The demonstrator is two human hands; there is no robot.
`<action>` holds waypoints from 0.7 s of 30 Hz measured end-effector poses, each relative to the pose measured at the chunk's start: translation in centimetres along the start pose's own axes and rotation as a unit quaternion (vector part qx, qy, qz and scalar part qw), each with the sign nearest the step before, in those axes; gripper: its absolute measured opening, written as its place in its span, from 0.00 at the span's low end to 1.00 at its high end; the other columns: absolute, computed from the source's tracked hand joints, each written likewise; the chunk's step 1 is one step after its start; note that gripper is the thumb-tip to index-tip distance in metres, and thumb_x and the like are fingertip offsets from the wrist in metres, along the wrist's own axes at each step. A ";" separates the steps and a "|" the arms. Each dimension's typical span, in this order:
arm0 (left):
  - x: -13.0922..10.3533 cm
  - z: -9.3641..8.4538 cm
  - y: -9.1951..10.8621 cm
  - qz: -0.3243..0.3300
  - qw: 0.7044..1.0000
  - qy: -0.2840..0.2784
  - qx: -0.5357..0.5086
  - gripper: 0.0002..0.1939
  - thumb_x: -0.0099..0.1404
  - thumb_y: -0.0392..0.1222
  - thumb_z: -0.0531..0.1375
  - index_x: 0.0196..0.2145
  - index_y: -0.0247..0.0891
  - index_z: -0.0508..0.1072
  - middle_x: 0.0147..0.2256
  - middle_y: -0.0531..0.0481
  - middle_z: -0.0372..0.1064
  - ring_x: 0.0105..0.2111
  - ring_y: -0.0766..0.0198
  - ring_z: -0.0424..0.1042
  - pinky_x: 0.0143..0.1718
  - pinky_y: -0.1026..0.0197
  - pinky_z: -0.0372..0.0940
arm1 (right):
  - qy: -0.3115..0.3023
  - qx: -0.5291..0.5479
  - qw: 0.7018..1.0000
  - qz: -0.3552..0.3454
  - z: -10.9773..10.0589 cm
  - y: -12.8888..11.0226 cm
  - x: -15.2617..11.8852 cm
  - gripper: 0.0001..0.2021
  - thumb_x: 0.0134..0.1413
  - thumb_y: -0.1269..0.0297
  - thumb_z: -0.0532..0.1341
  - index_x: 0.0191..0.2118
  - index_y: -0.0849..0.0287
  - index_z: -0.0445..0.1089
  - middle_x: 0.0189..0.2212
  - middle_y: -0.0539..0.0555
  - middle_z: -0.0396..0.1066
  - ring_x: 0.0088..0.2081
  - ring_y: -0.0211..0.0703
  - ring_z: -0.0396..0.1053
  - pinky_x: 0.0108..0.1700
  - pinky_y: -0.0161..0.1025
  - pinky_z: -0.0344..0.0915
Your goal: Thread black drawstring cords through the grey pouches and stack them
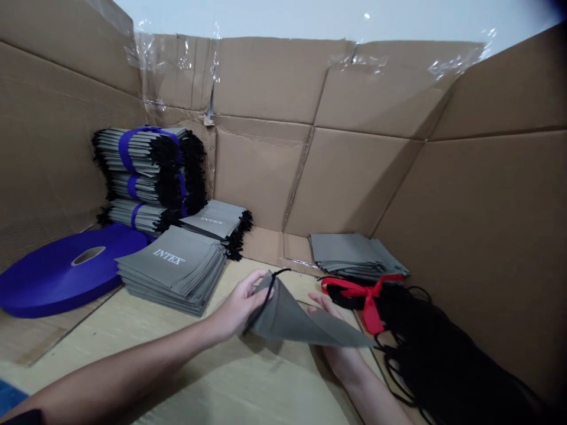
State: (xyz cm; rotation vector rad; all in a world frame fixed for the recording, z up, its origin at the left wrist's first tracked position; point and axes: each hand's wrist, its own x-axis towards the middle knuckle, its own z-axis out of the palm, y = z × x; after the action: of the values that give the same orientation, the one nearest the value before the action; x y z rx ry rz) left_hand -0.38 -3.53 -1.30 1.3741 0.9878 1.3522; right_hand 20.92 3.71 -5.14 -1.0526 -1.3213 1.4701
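Observation:
A grey fabric pouch (292,316) with a black cord (267,295) at its left corner is held above the table. My left hand (245,301) pinches the pouch and cord at that corner. Behind the pouch is my right hand (330,319), its fingers partly covered by the fabric; the visible fingertips are extended, and its exact hold on the pouch is hidden. To the left of my left hand lies a stack of grey pouches marked INTEX (170,262). A bundle of black cords (447,348) tied with a red ribbon (372,298) lies at the right.
Cardboard walls (266,171) surround the table (212,378). A blue strap roll (57,265) lies left, with strapped pouch bundles (142,177) behind it. More pouches sit on a second INTEX pile (215,219) and a plain grey pile (354,254).

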 end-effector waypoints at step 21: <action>0.8 -2.5 -0.1 -0.014 0.902 -0.165 0.398 0.17 0.62 0.52 0.53 0.32 0.35 0.71 0.27 0.52 0.67 0.27 0.65 0.63 0.25 0.67 0.52 | -0.156 0.002 0.986 0.054 5.0 0.6 -1.1 0.24 0.34 0.45 0.69 0.33 0.62 0.75 0.19 0.49 0.68 0.20 0.35 0.63 0.26 0.33 0.58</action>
State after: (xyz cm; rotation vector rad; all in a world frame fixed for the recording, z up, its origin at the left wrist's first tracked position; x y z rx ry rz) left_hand -2.82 -2.51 -1.35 2.0918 1.3812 0.6406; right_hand 16.39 1.34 -5.26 -0.9296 -1.4950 1.7729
